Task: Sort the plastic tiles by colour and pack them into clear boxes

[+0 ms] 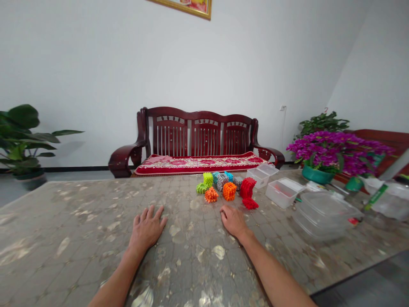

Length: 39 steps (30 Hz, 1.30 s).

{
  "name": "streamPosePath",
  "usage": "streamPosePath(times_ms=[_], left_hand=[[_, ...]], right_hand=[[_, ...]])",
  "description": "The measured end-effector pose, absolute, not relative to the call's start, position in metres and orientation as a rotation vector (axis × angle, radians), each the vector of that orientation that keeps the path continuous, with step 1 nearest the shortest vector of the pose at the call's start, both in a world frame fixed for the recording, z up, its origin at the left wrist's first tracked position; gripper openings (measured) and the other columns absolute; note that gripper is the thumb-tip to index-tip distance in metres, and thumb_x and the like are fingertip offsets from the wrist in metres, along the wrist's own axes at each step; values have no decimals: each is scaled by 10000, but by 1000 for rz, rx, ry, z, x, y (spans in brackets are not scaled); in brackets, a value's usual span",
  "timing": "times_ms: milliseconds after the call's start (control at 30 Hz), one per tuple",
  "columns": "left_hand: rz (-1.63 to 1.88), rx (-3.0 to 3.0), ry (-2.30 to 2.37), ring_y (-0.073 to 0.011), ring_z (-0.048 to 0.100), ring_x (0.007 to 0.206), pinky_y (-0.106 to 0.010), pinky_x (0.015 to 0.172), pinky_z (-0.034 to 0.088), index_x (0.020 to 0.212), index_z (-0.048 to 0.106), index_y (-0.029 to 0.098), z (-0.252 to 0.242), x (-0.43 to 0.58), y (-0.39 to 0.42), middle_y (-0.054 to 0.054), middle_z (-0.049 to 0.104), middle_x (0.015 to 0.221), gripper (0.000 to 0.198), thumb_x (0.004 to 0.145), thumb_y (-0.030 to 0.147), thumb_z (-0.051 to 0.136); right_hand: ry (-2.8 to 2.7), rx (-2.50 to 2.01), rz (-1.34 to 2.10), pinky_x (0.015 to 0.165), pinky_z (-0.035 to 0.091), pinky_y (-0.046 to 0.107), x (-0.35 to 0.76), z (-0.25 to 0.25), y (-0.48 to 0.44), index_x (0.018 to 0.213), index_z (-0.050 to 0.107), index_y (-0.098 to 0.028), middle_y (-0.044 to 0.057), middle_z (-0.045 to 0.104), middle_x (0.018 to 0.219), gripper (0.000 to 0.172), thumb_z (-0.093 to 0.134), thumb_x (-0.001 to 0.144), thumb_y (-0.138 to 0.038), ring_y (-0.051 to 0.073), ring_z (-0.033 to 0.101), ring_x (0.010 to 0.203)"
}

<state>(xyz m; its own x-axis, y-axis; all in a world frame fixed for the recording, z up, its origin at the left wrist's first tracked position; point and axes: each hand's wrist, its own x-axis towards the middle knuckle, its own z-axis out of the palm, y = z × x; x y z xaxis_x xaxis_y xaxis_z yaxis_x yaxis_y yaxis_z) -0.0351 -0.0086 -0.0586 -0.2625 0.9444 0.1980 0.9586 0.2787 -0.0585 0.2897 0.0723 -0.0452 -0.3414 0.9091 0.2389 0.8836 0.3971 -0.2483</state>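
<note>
Toward the right edge of the patterned grey-brown surface [79, 238] stand clear plastic tubs [321, 215], then a translucent rectangular box [277, 198], its reddish contents indistinct. The left hand [148, 226] lies empty, fingers spread; the right hand [234, 219] curls its fingers, whether closed I cannot tell, near knobbly multicoloured blocks [229, 192] toward the far edge.

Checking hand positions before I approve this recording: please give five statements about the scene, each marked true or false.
The bare left hand lies with spread fingers on the patterned grey-brown tabletop. True.
The bare right hand holds a knobbly lime-green plastic block. False: the block stands apart, beyond that hand.
A large clear plastic container stands to the right of the right hand. True.
Bright magenta flowers stand left of the left hand. False: the flowers stand right of both hands.
A dark-red wooden bench stands beyond the tabletop. True.
</note>
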Motion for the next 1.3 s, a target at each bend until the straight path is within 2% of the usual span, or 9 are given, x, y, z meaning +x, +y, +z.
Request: streamPosePath(times_ms=[367, 1000, 1167, 1300], left_hand=[[-89, -1748, -2371, -333, 399, 1421, -480, 1114, 312, 1480, 471, 255, -58, -32, -10, -144, 460, 1537, 537, 978, 430, 396], [-183, -1739, -2367, -335, 411, 1412, -502, 1121, 307, 1445, 520, 257, -66, -35, -8, -139, 489, 1518, 522, 958, 419, 422], [-140, -1748, -2380, -333, 397, 1426, -494, 1134, 294, 1467, 495, 259, -65, -35, -8, -133, 468, 1536, 535, 965, 425, 410], [-88, -1741, -2398, -336, 387, 1435, -491, 1137, 290, 1491, 459, 258, -69, -39, -5, -126, 451, 1549, 561, 964, 437, 385]], right_hand=[[-2334, -1466, 145, 803, 415, 251, 294, -50, 69, 1039, 671, -246, 29, 729, 1049, 222, 480, 935, -199, 175, 657, 976], [-2318, -1452, 213, 832, 437, 266, 302, -55, 69, 1070, 680, -252, 30, 710, 1074, 248, 472, 937, -228, 187, 653, 1003], [-2313, -1458, 220, 821, 433, 256, 301, -53, 66, 1040, 699, -241, 29, 709, 1041, 225, 509, 922, -212, 180, 652, 983], [-2244, -1426, 147, 787, 431, 249, 309, -35, 55, 962, 722, -243, 20, 710, 941, 210, 532, 895, -182, 165, 645, 893]])
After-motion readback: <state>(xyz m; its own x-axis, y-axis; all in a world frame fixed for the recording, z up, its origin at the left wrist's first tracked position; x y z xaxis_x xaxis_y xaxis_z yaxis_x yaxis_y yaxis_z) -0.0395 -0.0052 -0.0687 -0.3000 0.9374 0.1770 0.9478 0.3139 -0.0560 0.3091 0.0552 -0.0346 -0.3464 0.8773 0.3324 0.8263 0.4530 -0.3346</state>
